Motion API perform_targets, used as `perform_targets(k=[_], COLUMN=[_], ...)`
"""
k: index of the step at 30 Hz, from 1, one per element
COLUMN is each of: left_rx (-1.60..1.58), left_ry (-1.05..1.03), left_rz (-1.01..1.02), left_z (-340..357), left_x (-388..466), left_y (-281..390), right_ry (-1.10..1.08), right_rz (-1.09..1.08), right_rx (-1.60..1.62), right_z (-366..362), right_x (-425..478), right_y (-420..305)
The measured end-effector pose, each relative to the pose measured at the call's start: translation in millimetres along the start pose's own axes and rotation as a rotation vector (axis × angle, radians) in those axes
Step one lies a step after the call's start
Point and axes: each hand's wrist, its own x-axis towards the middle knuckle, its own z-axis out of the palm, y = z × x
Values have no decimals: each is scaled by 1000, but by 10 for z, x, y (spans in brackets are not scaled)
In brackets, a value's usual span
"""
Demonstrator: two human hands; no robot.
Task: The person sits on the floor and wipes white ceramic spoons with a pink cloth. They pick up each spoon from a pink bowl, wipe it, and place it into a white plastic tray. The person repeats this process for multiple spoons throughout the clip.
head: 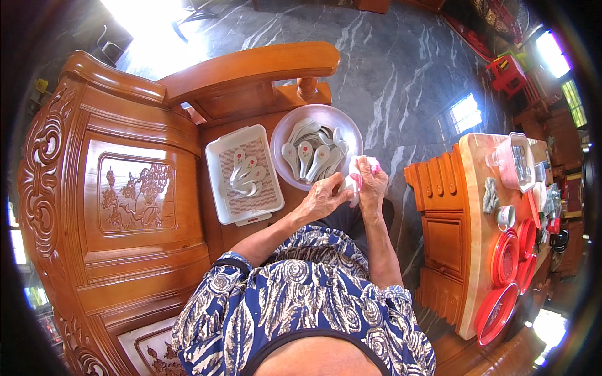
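My right hand (pixel 374 188) is closed around a white and pink cloth (pixel 353 181) in front of my lap. My left hand (pixel 323 197) is at the cloth's left edge, fingers curled. Whether a spoon lies between the fingers or inside the cloth is hidden. Just beyond my hands is a translucent round plastic basin (pixel 355 124), holding many white spoons (pixel 304 157) with floral decoration. Left of it lies a white rectangular tray (pixel 216 188) with a slotted insert. Several similar spoons (pixel 249 175) rest loosely fanned on that insert.
The basin and tray stand on a carved wooden bench seat (pixel 202 141), beneath its armrest (pixel 254 63). To the right, a wooden table (pixel 475 225) bears red plates (pixel 505 258), a cup (pixel 505 217), a grey rag (pixel 490 196) and a pink plastic container (pixel 510 164). Marbled floor (pixel 400 84) lies beyond.
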Motion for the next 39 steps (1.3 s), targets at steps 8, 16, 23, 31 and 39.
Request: perform_targets(k=[8,16,23,31,39], left_rx=[-1141,-1433,-1531,-1443,-1310], left_ry=[-50,193,51,-17,-158], left_rz=[-229,-258,-277,-259,-294], left_z=[-47,-141,-196,-115,-74], left_x=[61,117,151,52,-35], left_y=[-193,-195,-219,-135,-195], right_ry=[-89,-313,-322,-167,-67], right_rz=[-45,-130,-187,-134,-136], right_rx=[-60,-368,-334,-162,-298], right_z=[78,239,266,308,83], right_x=[-95,-451,-432,-228,155], right_y=[236,229,261,57,200])
